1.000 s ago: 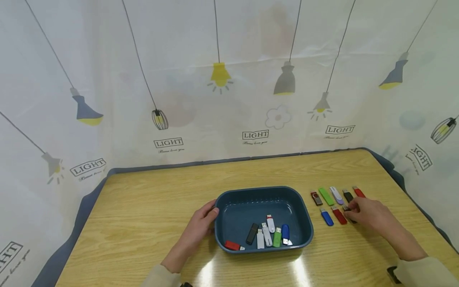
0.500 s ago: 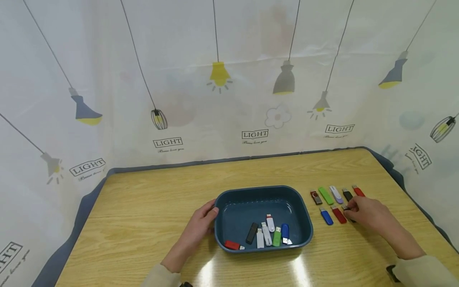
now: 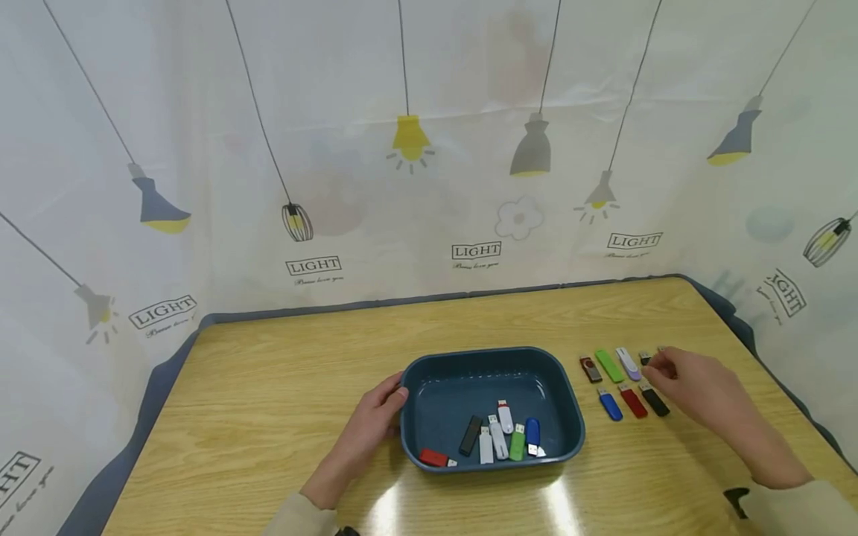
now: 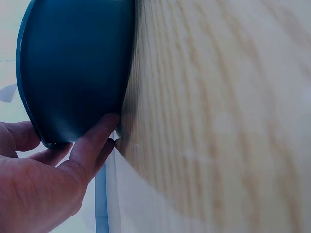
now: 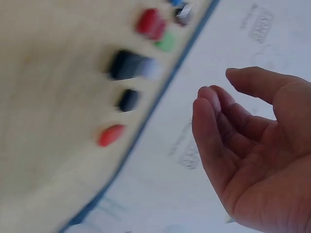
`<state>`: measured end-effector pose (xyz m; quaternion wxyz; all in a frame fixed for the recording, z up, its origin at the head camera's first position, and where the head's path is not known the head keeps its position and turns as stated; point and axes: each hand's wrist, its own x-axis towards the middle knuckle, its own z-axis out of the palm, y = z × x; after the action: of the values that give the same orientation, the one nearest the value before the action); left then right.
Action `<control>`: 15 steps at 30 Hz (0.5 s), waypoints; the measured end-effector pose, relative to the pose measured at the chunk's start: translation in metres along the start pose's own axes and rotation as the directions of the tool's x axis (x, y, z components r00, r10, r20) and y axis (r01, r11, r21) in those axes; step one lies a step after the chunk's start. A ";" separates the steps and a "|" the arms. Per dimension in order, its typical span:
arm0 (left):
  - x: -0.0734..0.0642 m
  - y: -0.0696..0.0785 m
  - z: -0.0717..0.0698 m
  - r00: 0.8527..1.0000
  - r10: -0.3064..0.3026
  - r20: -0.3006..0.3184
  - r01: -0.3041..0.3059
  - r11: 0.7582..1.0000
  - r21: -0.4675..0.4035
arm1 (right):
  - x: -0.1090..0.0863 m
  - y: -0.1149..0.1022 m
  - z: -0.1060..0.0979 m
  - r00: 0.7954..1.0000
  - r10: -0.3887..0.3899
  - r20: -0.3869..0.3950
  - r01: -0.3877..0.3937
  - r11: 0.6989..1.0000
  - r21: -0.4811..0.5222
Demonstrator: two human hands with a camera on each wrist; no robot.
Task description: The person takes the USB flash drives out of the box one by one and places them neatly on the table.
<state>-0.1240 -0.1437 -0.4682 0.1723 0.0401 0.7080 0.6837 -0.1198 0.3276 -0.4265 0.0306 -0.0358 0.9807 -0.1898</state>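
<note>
My left hand (image 3: 375, 413) grips the left rim of a dark blue tray (image 3: 469, 360). In the left wrist view its thumb lies over the rim and its fingers spread along the outer wall. My right hand (image 3: 700, 391) hovers above the right of the table, holding nothing; in the right wrist view thumb and curved fingers stand apart. Below it lies a black USB flash drive (image 3: 655, 400) in the front row, beside a red flash drive (image 3: 632, 401) and a blue flash drive (image 3: 610, 405). The right hand partly hides the back row's black and red flash drives.
Inside the tray lie several flash drives, among them a red one (image 3: 434, 458), a black one (image 3: 471, 436) and a green one (image 3: 518, 443). The back row also has a swivel flash drive (image 3: 591, 369), a green one (image 3: 609, 365) and a white-purple one (image 3: 628, 364). A printed curtain (image 3: 402, 208) surrounds the table.
My right hand has let go of the black flash drive at the right end of the front row and lifted up and away. The left hand and tray stay put.
</note>
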 end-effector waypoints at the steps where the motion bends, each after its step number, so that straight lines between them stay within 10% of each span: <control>1: 0.000 0.000 0.000 1.000 0.001 0.001 -0.001 1.000 -0.002 | -0.001 -0.006 -0.003 1.000 -0.001 -0.010 0.001 1.000 -0.001; 15: 0.000 0.001 0.000 1.000 -0.005 -0.005 0.005 1.000 0.007 | -0.008 -0.103 -0.022 0.989 -0.135 -0.058 0.134 0.991 -0.010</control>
<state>-0.1238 -0.1433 -0.4673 0.1722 0.0373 0.7108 0.6810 -0.1075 0.2414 -0.3678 -0.0110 -0.0964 0.9771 -0.1896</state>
